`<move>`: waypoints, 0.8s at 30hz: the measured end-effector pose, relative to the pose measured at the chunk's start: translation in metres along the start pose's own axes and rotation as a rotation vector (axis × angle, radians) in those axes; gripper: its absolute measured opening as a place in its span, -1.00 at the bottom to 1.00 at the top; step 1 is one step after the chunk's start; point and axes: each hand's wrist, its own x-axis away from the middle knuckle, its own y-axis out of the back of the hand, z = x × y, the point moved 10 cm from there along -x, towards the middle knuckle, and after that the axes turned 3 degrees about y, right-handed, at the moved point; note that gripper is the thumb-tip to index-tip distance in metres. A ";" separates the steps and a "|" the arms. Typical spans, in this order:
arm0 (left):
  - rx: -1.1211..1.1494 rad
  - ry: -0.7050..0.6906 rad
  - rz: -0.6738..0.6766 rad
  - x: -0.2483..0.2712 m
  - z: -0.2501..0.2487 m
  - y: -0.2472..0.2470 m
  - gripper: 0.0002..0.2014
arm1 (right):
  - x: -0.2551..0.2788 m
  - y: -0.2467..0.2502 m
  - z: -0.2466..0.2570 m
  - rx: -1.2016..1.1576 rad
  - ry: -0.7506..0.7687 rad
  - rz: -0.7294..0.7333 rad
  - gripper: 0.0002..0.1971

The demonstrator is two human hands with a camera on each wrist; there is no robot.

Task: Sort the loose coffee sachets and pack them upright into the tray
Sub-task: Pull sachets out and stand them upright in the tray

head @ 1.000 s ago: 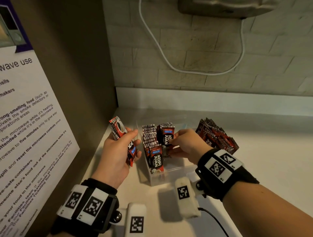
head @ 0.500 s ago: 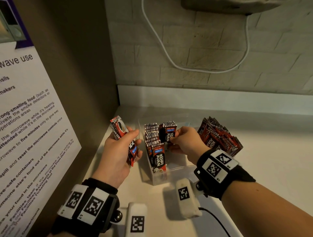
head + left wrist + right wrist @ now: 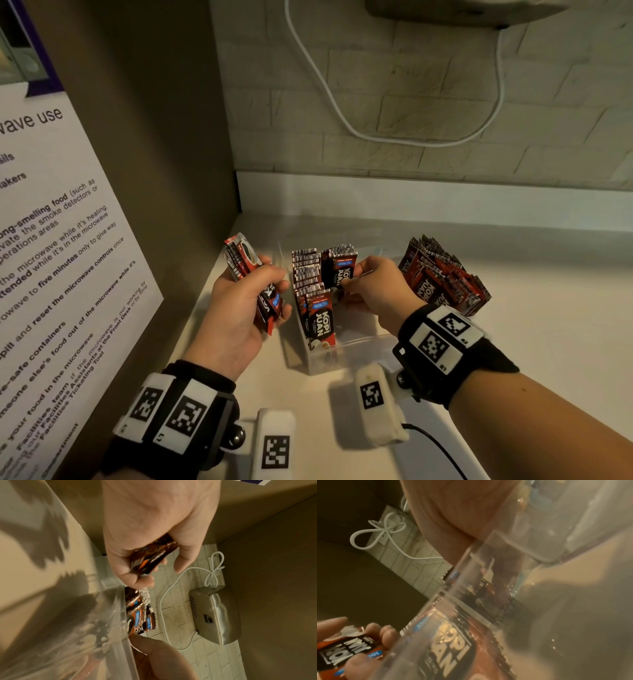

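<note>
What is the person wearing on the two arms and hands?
Each forearm is bare, with a black wrist band carrying white square tags printed with black codes. A white camera block with its own code tag hangs from each band; a black cable leaves the right one.

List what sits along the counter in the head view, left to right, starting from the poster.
Poster → left hand gripping a bundle of sachets → clear tray with upright sachets → right hand at the tray's second row → loose sachet pile.
</note>
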 end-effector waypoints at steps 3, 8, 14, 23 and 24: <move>0.048 0.020 0.041 0.003 -0.003 -0.005 -0.85 | 0.000 0.003 0.000 -0.020 0.006 -0.005 -0.75; 0.036 -0.013 0.047 0.007 -0.013 -0.008 -0.81 | 0.018 0.033 0.032 -0.154 0.200 -0.205 -0.74; -0.041 -0.067 0.073 0.014 -0.015 -0.020 -0.86 | 0.058 0.011 0.091 -0.294 0.350 0.005 -0.84; -0.195 -0.078 0.163 0.019 -0.014 -0.032 -0.74 | 0.076 -0.008 0.106 -0.277 0.326 0.191 -0.84; -0.166 -0.102 0.149 0.019 -0.019 -0.029 -0.73 | 0.075 -0.004 0.106 -0.247 0.325 0.191 -0.82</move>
